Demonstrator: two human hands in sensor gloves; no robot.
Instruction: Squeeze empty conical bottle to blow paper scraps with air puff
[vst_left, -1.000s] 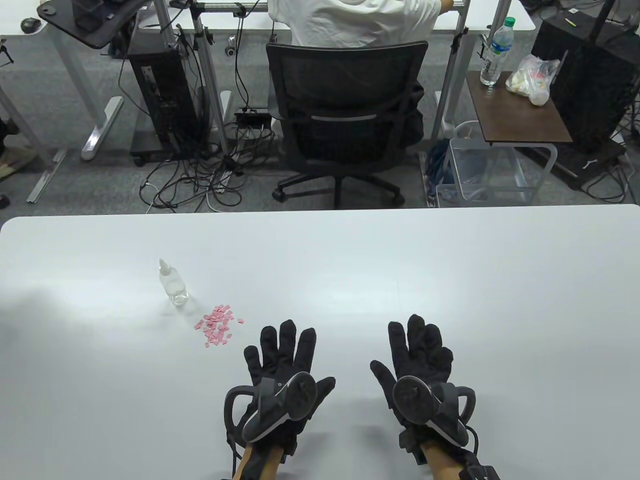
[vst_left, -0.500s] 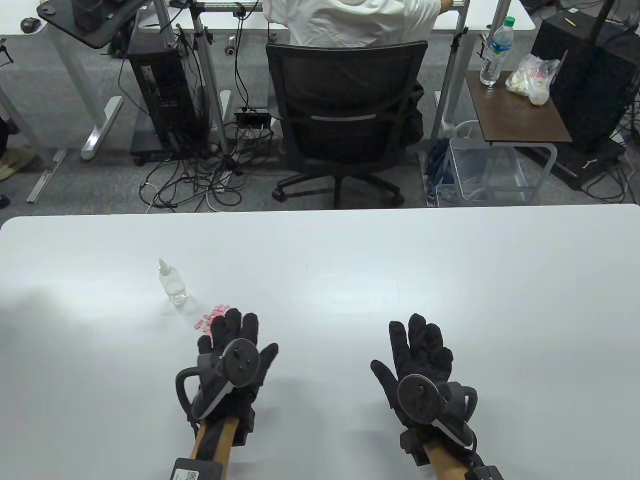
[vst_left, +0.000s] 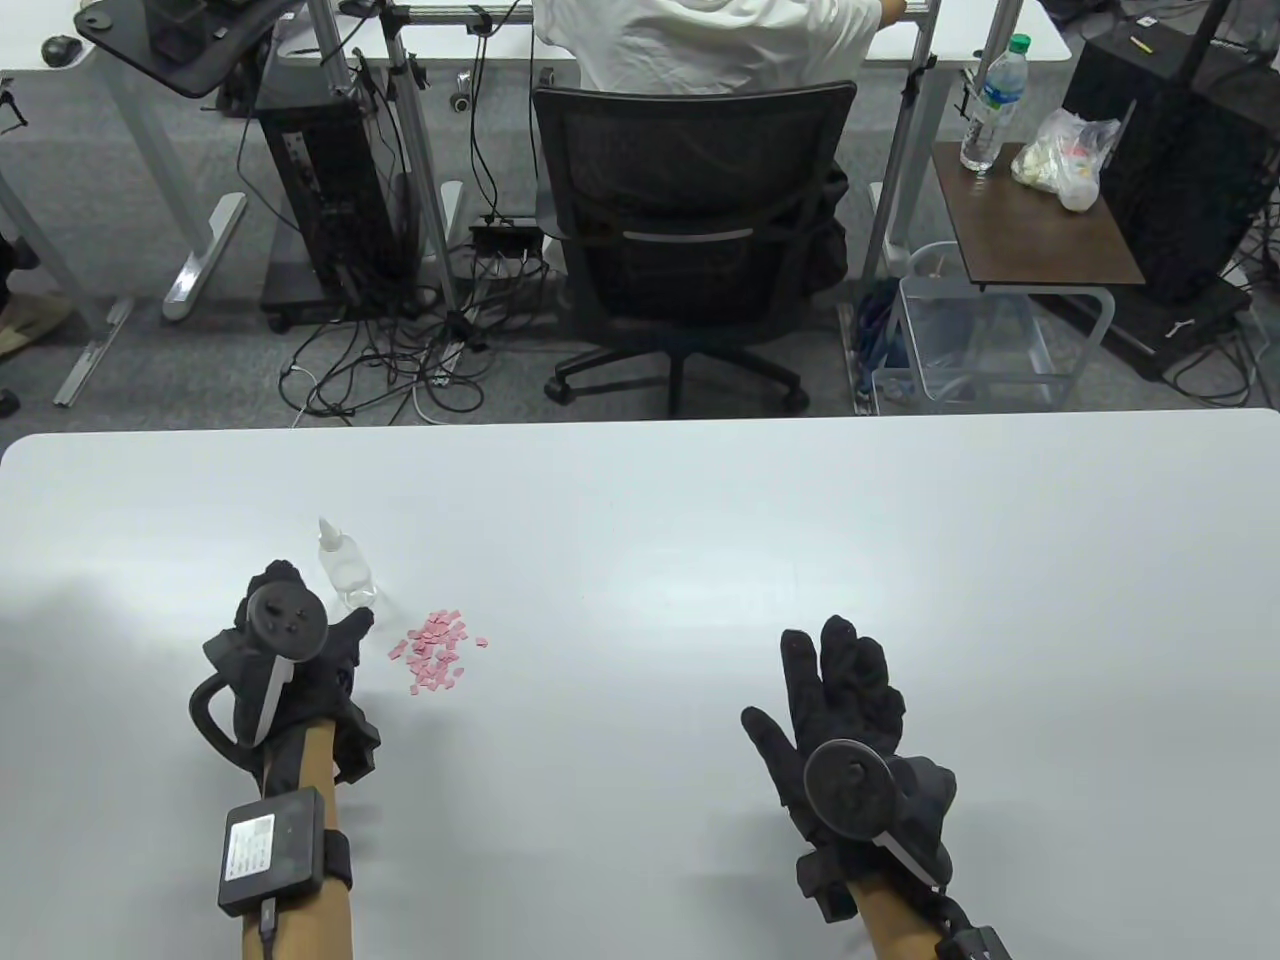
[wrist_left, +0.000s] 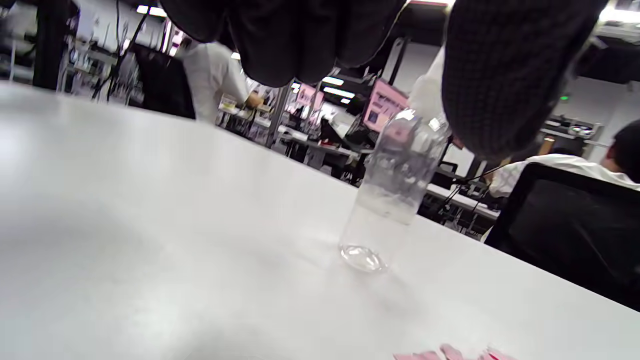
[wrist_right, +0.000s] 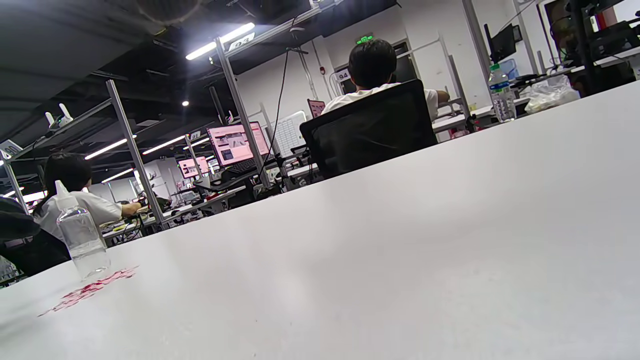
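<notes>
- Left hand (vst_left: 285, 650) has swung from near mid-tabletop across the scraps to the left, and now sits just beside the bottle, on its near-left side.
- Conical bottle (vst_left: 345, 567) stands upright on the white tabletop (vst_left: 800, 560), clear and seemingly empty, white nozzle up. Unmoved across the earlier frames.
- Pink paper scraps (vst_left: 437, 651) lie in a loose heap just right of and nearer than the bottle base; heap looks undisturbed, now uncovered again.
- Left wrist view: gloved fingers (wrist_left: 295, 35) hang over the bottle (wrist_left: 392, 187), thumb to one side, other fingers to the other, with the bottle's upper part in the gap. Contact cannot be confirmed; grip looks released, fingers parted, not yet closed on the body.
- Right hand (vst_left: 845, 715) rests flat on the tabletop well to the right, fingers spread, holding nothing. Barely shifted.
- Right wrist view: bottle (wrist_right: 80, 232) and scraps (wrist_right: 90, 290) far off at left, confirming upright stance.
- Judgement: the reach is nearly complete; grasp comes next, then tipping the nozzle toward the scraps before any squeeze.
- Risk: a light bottle may topple if a finger nudges it before the grip closes.
</notes>
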